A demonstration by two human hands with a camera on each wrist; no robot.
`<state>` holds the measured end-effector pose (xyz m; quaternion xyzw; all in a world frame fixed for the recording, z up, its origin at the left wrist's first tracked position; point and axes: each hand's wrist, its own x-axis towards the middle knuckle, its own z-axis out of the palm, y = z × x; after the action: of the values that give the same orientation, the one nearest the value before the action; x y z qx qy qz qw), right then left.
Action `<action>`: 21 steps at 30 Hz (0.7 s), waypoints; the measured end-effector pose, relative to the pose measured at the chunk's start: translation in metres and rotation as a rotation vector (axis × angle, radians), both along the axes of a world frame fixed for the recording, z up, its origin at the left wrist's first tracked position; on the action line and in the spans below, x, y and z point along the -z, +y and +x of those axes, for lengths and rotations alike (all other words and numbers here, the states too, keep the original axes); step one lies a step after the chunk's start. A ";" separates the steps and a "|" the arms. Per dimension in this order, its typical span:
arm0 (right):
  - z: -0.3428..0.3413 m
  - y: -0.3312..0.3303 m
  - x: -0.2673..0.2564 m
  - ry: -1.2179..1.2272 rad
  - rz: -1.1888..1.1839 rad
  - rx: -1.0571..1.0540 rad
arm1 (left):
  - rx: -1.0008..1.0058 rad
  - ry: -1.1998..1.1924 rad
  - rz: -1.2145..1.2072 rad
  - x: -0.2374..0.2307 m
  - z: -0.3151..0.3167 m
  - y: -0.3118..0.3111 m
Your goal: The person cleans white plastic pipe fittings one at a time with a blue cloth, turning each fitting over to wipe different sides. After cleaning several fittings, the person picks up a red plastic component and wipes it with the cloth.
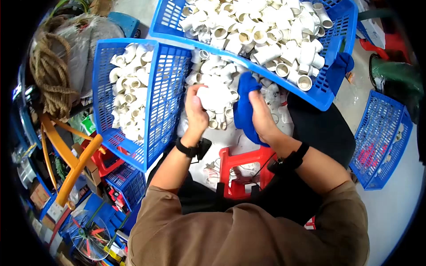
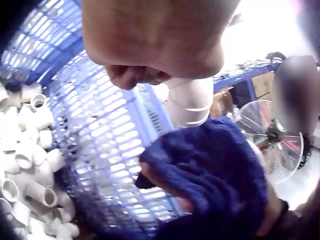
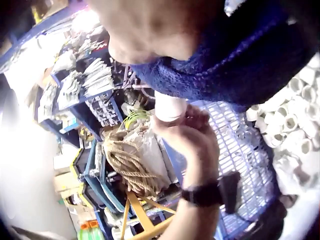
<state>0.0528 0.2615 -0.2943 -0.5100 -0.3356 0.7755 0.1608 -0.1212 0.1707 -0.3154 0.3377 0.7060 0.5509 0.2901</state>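
My left hand (image 1: 195, 111) grips a white plastic pipe fitting (image 2: 190, 102), its fingers curled round one end. A bunched blue cloth (image 1: 244, 108) is in my right hand (image 1: 262, 117), thumb on the near side. In the left wrist view the cloth lies right at the fitting's free end. The right wrist view shows the fitting between the left hand's fingers and the cloth's edge. Behind both hands lies a heap of similar white fittings (image 1: 213, 66).
A large blue crate (image 1: 319, 99) of fittings stands ahead, another blue basket (image 1: 153, 102) on the left. A red stool (image 1: 226, 173) is below the hands. A smaller blue basket (image 1: 377, 133) sits at right. Coiled rope (image 1: 51, 75) and a fan (image 1: 86, 235) are on the left.
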 end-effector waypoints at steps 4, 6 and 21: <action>0.008 -0.003 -0.046 0.122 0.663 -0.312 | 0.093 0.057 -0.209 -0.061 0.035 -0.001; 0.009 0.008 -0.068 0.175 0.643 -0.320 | 0.169 0.137 -0.196 -0.080 0.034 -0.007; 0.034 -0.005 -0.092 0.635 -0.510 -0.411 | 0.307 0.198 -0.064 -0.192 0.083 -0.020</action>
<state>0.0871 0.2566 -0.2022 -0.1932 -0.1621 0.9671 -0.0322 -0.0385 0.1510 -0.1232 0.4845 0.6885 0.4415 0.3104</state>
